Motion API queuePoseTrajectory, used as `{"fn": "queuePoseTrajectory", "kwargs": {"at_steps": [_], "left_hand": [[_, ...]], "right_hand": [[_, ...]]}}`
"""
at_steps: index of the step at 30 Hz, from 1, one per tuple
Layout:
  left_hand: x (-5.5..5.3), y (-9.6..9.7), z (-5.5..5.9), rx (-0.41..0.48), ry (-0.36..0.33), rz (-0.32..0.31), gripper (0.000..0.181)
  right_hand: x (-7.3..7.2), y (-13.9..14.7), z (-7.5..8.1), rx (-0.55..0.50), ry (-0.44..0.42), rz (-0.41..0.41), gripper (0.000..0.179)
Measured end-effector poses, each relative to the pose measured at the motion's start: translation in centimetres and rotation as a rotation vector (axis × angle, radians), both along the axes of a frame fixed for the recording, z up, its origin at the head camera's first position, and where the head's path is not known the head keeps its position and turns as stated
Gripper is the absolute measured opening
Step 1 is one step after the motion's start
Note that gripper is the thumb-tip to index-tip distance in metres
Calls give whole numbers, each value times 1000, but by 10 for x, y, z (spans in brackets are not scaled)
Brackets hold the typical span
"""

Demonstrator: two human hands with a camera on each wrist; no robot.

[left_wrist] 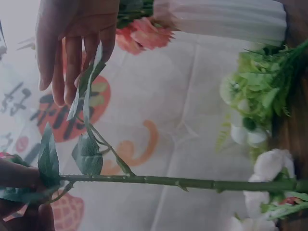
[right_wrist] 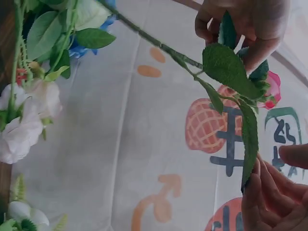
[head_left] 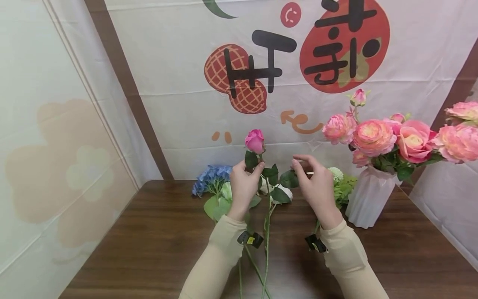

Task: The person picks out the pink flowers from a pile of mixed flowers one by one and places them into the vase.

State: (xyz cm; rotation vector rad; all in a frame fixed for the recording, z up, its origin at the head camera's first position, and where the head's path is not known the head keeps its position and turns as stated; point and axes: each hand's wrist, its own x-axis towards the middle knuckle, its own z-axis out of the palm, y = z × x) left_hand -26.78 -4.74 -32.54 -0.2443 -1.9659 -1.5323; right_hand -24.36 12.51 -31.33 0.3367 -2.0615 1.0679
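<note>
An upright pink rose (head_left: 255, 141) has a long green stem (left_wrist: 159, 180) with several leaves. Just below the bloom, my left hand (head_left: 244, 187) pinches the stem between thumb and fingers. To its right my right hand (head_left: 317, 185) is raised, fingers loosely bent and thumb apart from them. In the right wrist view, the fingertips of the right hand (right_wrist: 279, 197) lie against or just behind the tip of a hanging rose leaf (right_wrist: 250, 139). Whether they touch it I cannot tell.
A white vase (head_left: 371, 197) of pink flowers (head_left: 374, 137) stands at the right. Behind the hands lie a blue hydrangea (head_left: 212, 178), white flowers (right_wrist: 21, 125) and green foliage (head_left: 345, 189) on the brown wooden table (head_left: 149, 245). A printed cloth (head_left: 168, 104) hangs at the back.
</note>
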Motion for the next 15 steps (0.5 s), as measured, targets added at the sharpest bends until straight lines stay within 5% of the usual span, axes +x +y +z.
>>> {"fn": "queuePoseTrajectory", "kwargs": {"at_steps": [6, 15], "left_hand": [[10, 0, 10, 10, 12, -8, 12], [26, 0, 23, 18, 108, -42, 13]], "right_hand": [[9, 1, 6, -6, 10, -8, 22], [12, -4, 6, 5, -82, 158, 27]]}}
